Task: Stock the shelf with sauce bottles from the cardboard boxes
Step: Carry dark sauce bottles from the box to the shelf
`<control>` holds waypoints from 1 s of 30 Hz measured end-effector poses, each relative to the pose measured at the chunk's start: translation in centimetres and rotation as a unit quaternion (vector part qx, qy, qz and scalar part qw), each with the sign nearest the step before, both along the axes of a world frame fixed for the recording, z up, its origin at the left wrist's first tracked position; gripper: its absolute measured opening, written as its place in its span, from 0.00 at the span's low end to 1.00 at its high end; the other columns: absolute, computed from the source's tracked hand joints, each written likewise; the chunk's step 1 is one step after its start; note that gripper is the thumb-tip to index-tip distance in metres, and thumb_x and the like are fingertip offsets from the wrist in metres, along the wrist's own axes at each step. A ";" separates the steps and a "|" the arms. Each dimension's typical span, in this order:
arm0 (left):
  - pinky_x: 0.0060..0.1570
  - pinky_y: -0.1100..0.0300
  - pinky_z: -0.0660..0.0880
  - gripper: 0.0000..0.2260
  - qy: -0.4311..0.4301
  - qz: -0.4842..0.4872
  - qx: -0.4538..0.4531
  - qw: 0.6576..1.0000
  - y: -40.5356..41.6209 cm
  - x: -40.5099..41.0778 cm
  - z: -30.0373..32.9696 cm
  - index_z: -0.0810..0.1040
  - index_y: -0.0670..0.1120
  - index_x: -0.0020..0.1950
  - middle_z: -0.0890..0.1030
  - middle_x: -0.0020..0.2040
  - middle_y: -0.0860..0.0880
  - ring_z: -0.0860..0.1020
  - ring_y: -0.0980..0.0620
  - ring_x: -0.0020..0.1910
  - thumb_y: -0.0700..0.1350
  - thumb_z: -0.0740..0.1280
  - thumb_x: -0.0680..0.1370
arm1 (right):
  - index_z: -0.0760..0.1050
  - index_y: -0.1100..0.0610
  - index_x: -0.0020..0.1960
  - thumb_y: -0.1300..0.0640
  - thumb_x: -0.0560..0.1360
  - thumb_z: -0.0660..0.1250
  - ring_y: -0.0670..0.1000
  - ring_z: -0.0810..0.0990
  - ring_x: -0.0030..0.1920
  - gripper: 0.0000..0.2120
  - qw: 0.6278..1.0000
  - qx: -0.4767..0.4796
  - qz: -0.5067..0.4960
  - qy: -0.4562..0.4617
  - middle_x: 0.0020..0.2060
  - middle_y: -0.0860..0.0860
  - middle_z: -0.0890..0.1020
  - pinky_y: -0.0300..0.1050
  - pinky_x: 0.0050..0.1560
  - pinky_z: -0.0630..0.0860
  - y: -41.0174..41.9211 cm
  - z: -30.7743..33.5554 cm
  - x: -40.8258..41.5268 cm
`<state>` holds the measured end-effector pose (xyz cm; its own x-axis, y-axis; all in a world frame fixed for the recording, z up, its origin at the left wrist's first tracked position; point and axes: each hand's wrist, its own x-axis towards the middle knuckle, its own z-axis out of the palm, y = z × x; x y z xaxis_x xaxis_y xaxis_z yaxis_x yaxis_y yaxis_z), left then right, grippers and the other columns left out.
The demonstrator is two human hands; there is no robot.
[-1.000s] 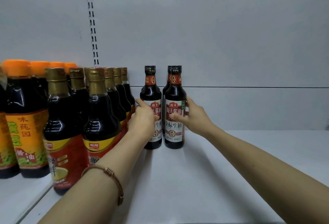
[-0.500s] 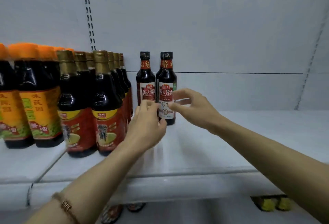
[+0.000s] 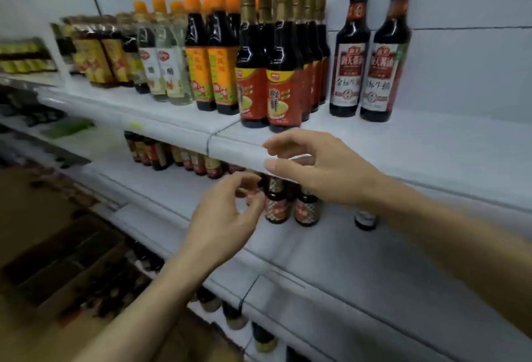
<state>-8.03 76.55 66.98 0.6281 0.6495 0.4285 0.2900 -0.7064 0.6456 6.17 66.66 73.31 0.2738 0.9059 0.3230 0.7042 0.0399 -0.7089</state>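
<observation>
Presently both of your hands are clear of the stock and carry nothing: your left hand (image 3: 227,217) hangs in front of the lower tier with its fingers loosely curled and thumb near the fingertips, and your right hand (image 3: 319,166) hovers at the front lip of the shelf (image 3: 431,154), fingers relaxed and slightly spread. Taking that shelf as the reference, the two dark sauce bottles (image 3: 370,53) with red-and-white labels stand upright on it, side by side toward the back panel, just right of the gold-capped bottles (image 3: 270,62) and apart from them by a small gap. That placement reads as deliberate: labels face outward and the pair starts a fresh row where bare shelf runs off to the right. Left of the gold-capped row stand the orange-capped bottles (image 3: 210,53). Below the shelf, small jars (image 3: 290,206) sit on the next tier. A cardboard box (image 3: 66,261), blurred, lies low to the left, well away from the shelf; I judge your empty hands are placed to go there next.
</observation>
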 end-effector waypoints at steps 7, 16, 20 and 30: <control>0.45 0.64 0.75 0.09 0.077 0.120 -0.024 0.990 1.1 -12.9 -0.8 0.78 0.52 0.57 0.79 0.46 0.60 0.77 0.63 0.45 0.50 0.64 0.79 | 0.76 0.48 0.62 0.42 0.76 0.64 0.39 0.78 0.57 0.18 0.988 -0.043 0.150 -0.003 0.56 0.41 0.80 0.44 0.62 0.75 4.6 -1.9 -8.3; 0.42 0.72 0.71 0.04 0.099 0.202 -0.047 0.973 6.6 -27.0 -3.5 0.77 0.55 0.52 0.79 0.46 0.58 0.77 0.63 0.44 0.50 0.65 0.79 | 0.73 0.49 0.66 0.41 0.77 0.60 0.37 0.76 0.58 0.21 0.957 -0.076 0.278 -0.023 0.58 0.41 0.78 0.37 0.62 0.72 14.4 -3.0 -22.0; 0.41 0.74 0.69 0.03 0.122 0.225 -0.034 0.966 11.3 -34.5 -3.5 0.75 0.59 0.51 0.77 0.47 0.60 0.76 0.63 0.46 0.51 0.64 0.79 | 0.73 0.48 0.66 0.40 0.77 0.60 0.37 0.76 0.58 0.21 0.947 -0.081 0.311 -0.013 0.58 0.40 0.78 0.33 0.59 0.72 20.3 -3.6 -29.4; 0.50 0.68 0.74 0.05 0.064 0.271 -0.094 0.956 22.7 -50.3 -5.6 0.77 0.60 0.53 0.79 0.49 0.62 0.77 0.65 0.49 0.52 0.66 0.78 | 0.74 0.50 0.65 0.44 0.77 0.63 0.39 0.78 0.56 0.19 0.938 -0.102 0.327 0.056 0.56 0.43 0.79 0.38 0.58 0.75 33.0 -7.0 -42.5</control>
<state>-58.33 99.30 61.39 0.2180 0.9523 0.2134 0.6656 -0.3051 0.6812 -36.29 99.68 66.31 -0.3401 0.9317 0.1277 0.4972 0.2934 -0.8165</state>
